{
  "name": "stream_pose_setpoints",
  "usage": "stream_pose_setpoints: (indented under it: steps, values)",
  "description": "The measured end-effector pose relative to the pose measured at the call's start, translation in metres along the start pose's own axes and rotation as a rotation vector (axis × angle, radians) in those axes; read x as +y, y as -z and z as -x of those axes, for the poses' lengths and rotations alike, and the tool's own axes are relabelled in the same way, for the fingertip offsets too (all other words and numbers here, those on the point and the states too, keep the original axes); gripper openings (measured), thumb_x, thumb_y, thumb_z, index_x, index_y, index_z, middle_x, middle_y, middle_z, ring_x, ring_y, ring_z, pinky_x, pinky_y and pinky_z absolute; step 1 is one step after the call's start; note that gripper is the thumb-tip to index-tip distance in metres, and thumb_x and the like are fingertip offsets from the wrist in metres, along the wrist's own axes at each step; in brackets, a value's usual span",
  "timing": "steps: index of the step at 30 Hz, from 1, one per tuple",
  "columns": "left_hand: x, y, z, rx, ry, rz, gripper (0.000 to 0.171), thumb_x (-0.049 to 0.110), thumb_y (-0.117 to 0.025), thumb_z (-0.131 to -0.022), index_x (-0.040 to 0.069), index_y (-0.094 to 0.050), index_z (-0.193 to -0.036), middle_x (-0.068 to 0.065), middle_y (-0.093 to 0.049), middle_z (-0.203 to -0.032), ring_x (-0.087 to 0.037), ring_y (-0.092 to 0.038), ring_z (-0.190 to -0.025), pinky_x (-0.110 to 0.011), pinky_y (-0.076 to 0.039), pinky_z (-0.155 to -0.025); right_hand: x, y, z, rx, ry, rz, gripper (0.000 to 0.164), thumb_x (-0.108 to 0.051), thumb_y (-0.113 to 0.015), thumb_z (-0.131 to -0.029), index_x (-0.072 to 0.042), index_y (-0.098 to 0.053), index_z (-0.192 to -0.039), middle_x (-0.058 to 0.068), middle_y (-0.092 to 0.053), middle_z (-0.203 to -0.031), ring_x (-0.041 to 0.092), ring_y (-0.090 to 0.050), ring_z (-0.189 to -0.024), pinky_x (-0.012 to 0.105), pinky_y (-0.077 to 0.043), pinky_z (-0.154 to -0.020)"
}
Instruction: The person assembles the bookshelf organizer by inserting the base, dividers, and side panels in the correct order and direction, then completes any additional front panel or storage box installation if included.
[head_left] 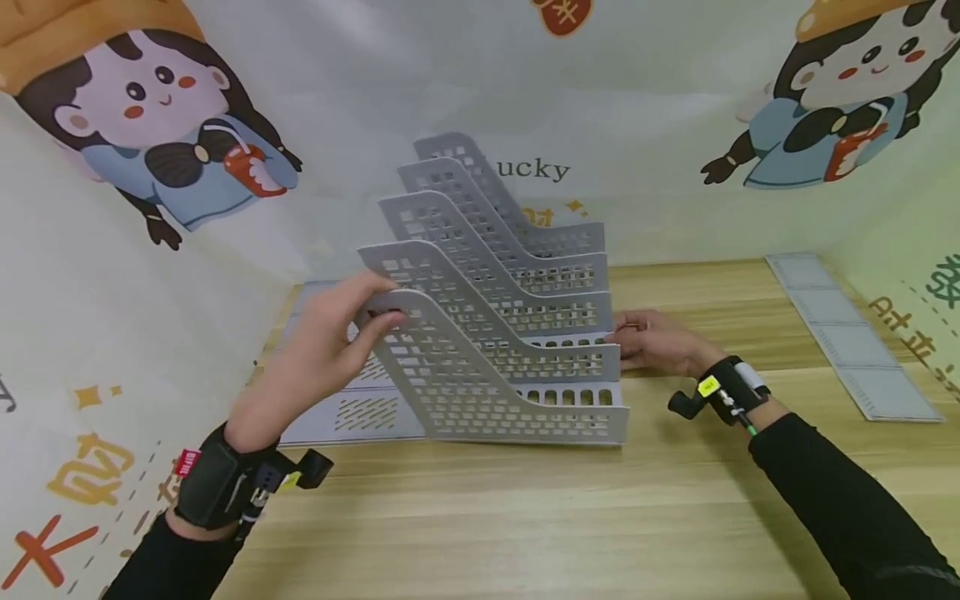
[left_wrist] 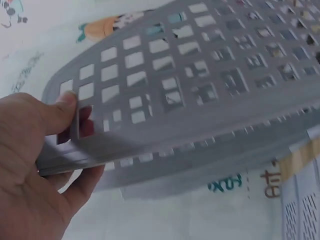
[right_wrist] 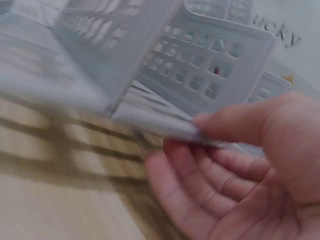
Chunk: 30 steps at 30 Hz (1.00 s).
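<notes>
A grey plastic file rack with several perforated upright dividers stands in the middle of the wooden table. Each divider is tall at the left and drops in a curve to a low right end. My left hand pinches the tall top corner of the nearest divider; in the left wrist view, the thumb lies over its holes and fingers curl beneath. At the right side, my right hand holds the edge of the slotted base. The right wrist view shows its thumb on top and fingers underneath, with the base edge raised off the table.
A flat grey panel with slanted slots lies on the table behind and left of the rack. Another long flat grey panel lies at the far right. A printed white sheet with cartoon figures rises behind and at both sides.
</notes>
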<state>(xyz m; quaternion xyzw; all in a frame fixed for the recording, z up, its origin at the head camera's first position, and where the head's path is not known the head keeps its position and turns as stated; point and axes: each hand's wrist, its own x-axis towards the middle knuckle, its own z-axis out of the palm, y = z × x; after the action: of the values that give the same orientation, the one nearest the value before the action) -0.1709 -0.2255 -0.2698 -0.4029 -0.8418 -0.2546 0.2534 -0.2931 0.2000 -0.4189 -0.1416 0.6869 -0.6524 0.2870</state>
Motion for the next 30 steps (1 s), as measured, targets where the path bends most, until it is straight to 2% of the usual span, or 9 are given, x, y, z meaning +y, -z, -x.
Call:
stream_pose_setpoints:
  steps: [3,6,8,11,13,15,21,25,30]
  values:
    - [-0.009,0.003,0.011,0.103,0.028,-0.019,0.035,-0.011,-0.079,-0.08,-0.004,-0.067,-0.112,-0.011,-0.064,-0.092,-0.018,-0.059,-0.075,-0.028,-0.044,-0.069,-0.007,0.0,0.022,0.056,0.118,-0.062,0.005,0.003,-0.048,-0.102,0.002,-0.051,-0.107,0.007,-0.067,-0.1,0.017,-0.069,-0.086,0.035,-0.059,-0.079]
    - [-0.015,0.003,0.023,0.176,0.079,-0.047,0.035,-0.01,-0.083,-0.076,-0.004,-0.072,-0.109,-0.013,-0.065,-0.095,-0.021,-0.06,-0.08,-0.028,-0.044,-0.074,-0.027,0.002,0.044,0.141,0.24,-0.074,0.011,0.003,-0.048,-0.102,-0.002,-0.058,-0.104,0.004,-0.072,-0.093,0.015,-0.07,-0.08,0.03,-0.059,-0.071]
    - [-0.017,-0.001,0.029,0.195,0.108,-0.057,0.032,-0.007,-0.086,-0.075,-0.002,-0.074,-0.104,-0.011,-0.064,-0.094,-0.023,-0.059,-0.081,-0.029,-0.043,-0.073,-0.047,0.004,0.058,0.24,0.304,0.026,0.012,0.0,-0.049,-0.102,0.0,-0.061,-0.106,0.001,-0.073,-0.091,0.012,-0.07,-0.079,0.027,-0.059,-0.068]
    - [-0.018,-0.016,0.037,0.18,0.132,-0.065,0.022,-0.003,-0.088,-0.074,0.004,-0.074,-0.091,-0.006,-0.061,-0.086,-0.02,-0.057,-0.076,-0.03,-0.042,-0.068,-0.077,0.01,0.076,0.413,0.344,0.302,0.02,-0.006,-0.051,-0.103,0.008,-0.062,-0.114,-0.001,-0.073,-0.089,0.009,-0.068,-0.077,0.022,-0.056,-0.067]
    - [-0.019,-0.031,0.044,0.151,0.148,-0.051,0.021,0.0,-0.088,-0.075,0.008,-0.07,-0.082,-0.001,-0.06,-0.08,-0.017,-0.056,-0.072,-0.029,-0.042,-0.064,-0.096,0.013,0.086,0.505,0.336,0.51,0.027,-0.009,-0.052,-0.104,0.012,-0.062,-0.117,0.001,-0.073,-0.088,0.007,-0.066,-0.075,0.019,-0.054,-0.066]
    - [-0.017,-0.049,0.052,0.106,0.173,-0.035,0.025,0.004,-0.088,-0.076,0.012,-0.065,-0.077,0.003,-0.057,-0.076,-0.015,-0.055,-0.068,-0.029,-0.043,-0.06,-0.112,0.017,0.094,0.543,0.323,0.673,0.028,-0.011,-0.052,-0.104,0.011,-0.064,-0.117,0.007,-0.072,-0.089,0.006,-0.064,-0.074,0.017,-0.051,-0.064]
    - [-0.006,-0.096,0.068,-0.125,0.329,-0.061,0.022,0.017,-0.085,-0.085,0.016,-0.063,-0.087,0.01,-0.058,-0.072,-0.008,-0.056,-0.061,-0.028,-0.045,-0.053,-0.149,0.018,0.092,0.533,0.319,1.02,0.025,-0.015,-0.055,-0.102,0.003,-0.072,-0.1,0.014,-0.072,-0.088,0.019,-0.059,-0.073,0.024,-0.04,-0.057]
    - [-0.001,-0.117,0.071,-0.289,0.386,-0.069,0.021,0.021,-0.081,-0.089,0.017,-0.06,-0.088,0.011,-0.059,-0.069,-0.004,-0.052,-0.057,-0.025,-0.043,-0.049,-0.166,0.012,0.076,0.496,0.31,1.126,0.028,-0.017,-0.053,-0.1,0.003,-0.072,-0.099,0.016,-0.072,-0.089,0.025,-0.059,-0.071,0.032,-0.038,-0.053]
    - [0.002,-0.13,0.071,-0.363,0.409,-0.089,0.026,0.02,-0.08,-0.091,0.016,-0.055,-0.084,0.01,-0.054,-0.066,-0.005,-0.048,-0.054,-0.025,-0.038,-0.045,-0.175,0.007,0.059,0.5,0.316,1.163,0.032,-0.019,-0.051,-0.101,0.005,-0.073,-0.101,0.017,-0.072,-0.089,0.026,-0.06,-0.071,0.036,-0.04,-0.057]
